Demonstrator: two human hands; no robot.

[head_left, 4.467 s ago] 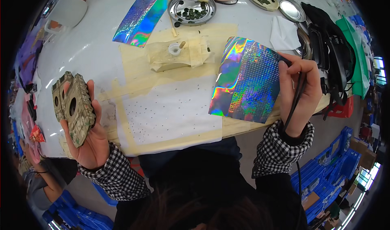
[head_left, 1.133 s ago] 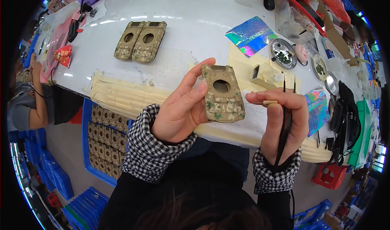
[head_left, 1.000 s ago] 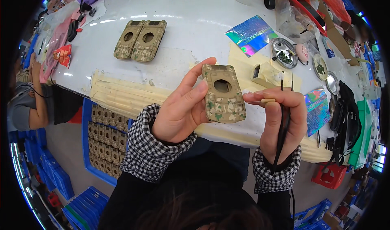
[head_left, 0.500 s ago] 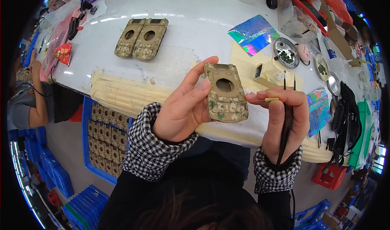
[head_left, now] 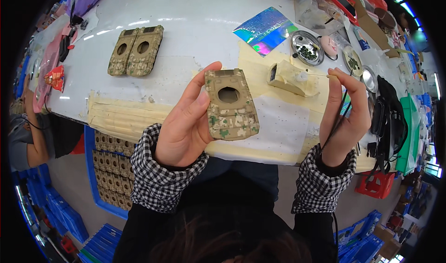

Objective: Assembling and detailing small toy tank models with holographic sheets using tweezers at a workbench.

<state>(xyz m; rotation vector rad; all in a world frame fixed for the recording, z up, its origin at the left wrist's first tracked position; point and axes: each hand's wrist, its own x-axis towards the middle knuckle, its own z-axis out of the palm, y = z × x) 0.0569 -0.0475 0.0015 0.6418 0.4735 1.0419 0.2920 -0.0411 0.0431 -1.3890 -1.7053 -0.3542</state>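
My left hand (head_left: 180,133) is closed around the side of a camouflage toy tank hull (head_left: 232,119), tilted up with its round top opening facing me. Between the thumb and forefinger of my right hand (head_left: 349,112) is a thin needle-like applicator (head_left: 320,74). Its tip reaches a small white nozzle (head_left: 302,77) on a block wrapped in cream tape (head_left: 284,80); whether they touch, I cannot tell. Dark tweezers (head_left: 334,132) also rest in that hand, against the palm. Two matching hulls, one left (head_left: 120,60) and one right (head_left: 145,58), lie side by side at the far left of the table.
A round metal dish (head_left: 294,40) holds small dark green parts, beside a holographic sheet (head_left: 265,28). A black bag (head_left: 388,114) and green tray (head_left: 409,133) line the right edge. A blue crate (head_left: 91,174) of hulls stands lower left. Another person's arm (head_left: 38,144) is at left.
My right hand has moved away from the hull, up and right, bringing the applicator to the white nozzle. My left hand still holds the hull. The whole view has shifted.
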